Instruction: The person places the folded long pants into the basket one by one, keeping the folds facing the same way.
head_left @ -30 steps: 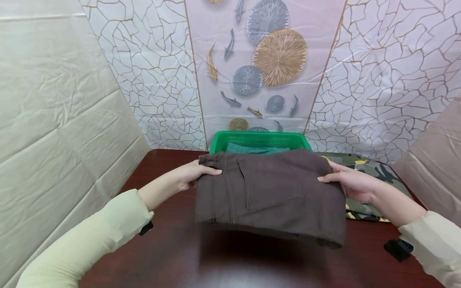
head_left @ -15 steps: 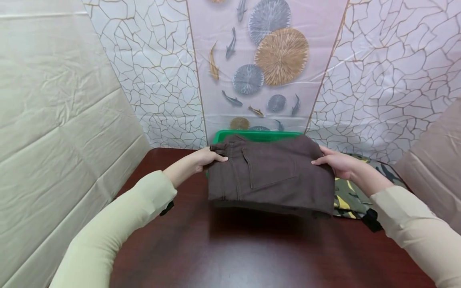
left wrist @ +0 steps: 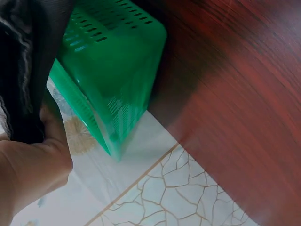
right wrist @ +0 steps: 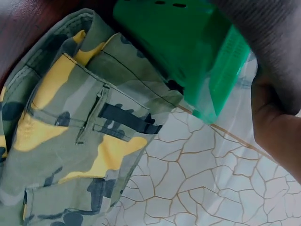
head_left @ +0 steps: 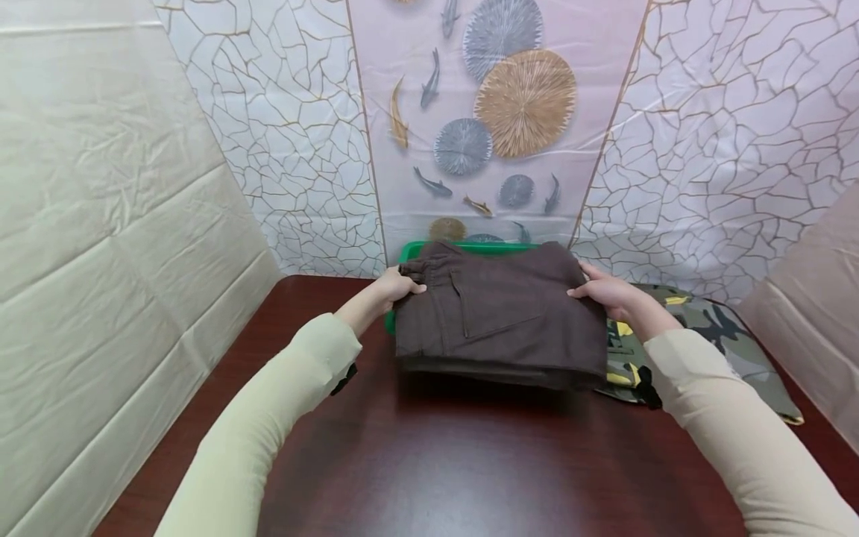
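Folded dark brown trousers (head_left: 503, 306), a back pocket facing up, hang between both hands above the green basket (head_left: 411, 249). On the waistband side, the left hand (head_left: 396, 287) pinches an edge with the thumb on top. At the opposite side the right hand (head_left: 607, 291) grips the cloth the same way. In the left wrist view, the left hand (left wrist: 37, 160) holds the dark cloth beside the basket's slotted wall (left wrist: 122, 61). The right wrist view has the right hand (right wrist: 277, 127) holding the cloth near the basket corner. Most of the basket is hidden under the trousers.
Folded camouflage trousers (head_left: 725, 335) in green, grey and yellow lie on the dark red wooden table (head_left: 470, 462), right of the basket. A patterned cloth wall (head_left: 309, 149) stands behind, and beige cloth walls (head_left: 121, 224) flank the table.
Both hands have carried the brown trousers forward, away from the body, to over the basket. The teal cloth visible in the basket earlier is now covered.
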`<state>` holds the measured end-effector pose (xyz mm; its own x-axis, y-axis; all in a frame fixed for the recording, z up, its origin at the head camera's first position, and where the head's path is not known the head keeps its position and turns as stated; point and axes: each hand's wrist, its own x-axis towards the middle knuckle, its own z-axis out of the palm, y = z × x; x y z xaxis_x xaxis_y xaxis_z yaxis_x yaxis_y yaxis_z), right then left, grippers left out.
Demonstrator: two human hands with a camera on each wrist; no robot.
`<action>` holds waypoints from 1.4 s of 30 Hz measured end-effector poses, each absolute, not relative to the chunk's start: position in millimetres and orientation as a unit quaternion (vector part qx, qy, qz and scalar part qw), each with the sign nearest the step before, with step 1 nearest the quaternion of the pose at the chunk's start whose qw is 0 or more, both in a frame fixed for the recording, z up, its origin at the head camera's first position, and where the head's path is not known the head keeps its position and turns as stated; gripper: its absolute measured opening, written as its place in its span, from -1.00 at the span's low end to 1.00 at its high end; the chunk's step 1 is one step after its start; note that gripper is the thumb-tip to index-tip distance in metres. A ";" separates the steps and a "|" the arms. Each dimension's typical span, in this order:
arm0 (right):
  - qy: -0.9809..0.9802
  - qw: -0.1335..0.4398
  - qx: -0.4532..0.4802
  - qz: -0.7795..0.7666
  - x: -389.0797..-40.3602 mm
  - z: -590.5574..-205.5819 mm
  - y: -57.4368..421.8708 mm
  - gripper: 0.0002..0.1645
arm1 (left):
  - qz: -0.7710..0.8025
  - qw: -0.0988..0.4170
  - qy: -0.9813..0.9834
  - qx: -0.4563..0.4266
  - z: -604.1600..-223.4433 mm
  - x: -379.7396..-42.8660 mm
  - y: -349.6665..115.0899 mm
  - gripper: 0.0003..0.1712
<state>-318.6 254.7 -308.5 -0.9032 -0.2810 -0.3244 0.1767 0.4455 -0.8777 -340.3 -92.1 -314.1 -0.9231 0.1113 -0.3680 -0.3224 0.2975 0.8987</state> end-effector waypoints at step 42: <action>0.960 0.014 -0.075 -0.269 -342.2 -350.5 231.5 -0.17 | 0.437 -0.095 0.893 -0.042 -370.6 -371.8 -53.6 -0.48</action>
<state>-342.2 231.5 -350.5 -0.9883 -0.1521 0.0143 -0.1375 0.8444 -0.5178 -371.8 -53.6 -370.6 -0.9786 -0.1571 0.1327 0.0085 0.6139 0.7894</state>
